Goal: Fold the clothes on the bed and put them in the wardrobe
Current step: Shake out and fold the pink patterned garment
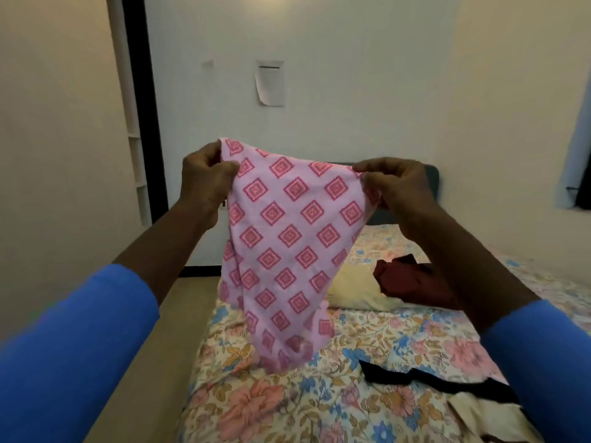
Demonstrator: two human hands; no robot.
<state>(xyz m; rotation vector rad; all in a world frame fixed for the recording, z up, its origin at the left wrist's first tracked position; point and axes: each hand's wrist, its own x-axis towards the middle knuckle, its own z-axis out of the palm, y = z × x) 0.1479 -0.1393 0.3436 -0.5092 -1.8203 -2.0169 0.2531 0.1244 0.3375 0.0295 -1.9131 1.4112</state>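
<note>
A: Nearest items, lower right of frame?
B: Black garment point(393, 375) lying on the floral bed point(287, 404); cream cloth point(473, 414) just beside it at the bottom edge.
A: Hands?
B: Centre frame, raised. Left hand point(204, 183) pinches the upper left corner of the pink diamond-print cloth point(284, 251), fingers curled tight on it. Right hand point(399, 187) pinches the upper right edge likewise. Cloth hangs between them over the bed; lower end blurred, contact with sheet cannot be told.
A: Farther back?
B: Maroon garment point(409, 279) heaped against a pale yellow pillow point(355, 289), right of centre. Then dark headboard point(433, 180); paper point(270, 83) on the wall, upper centre.
</note>
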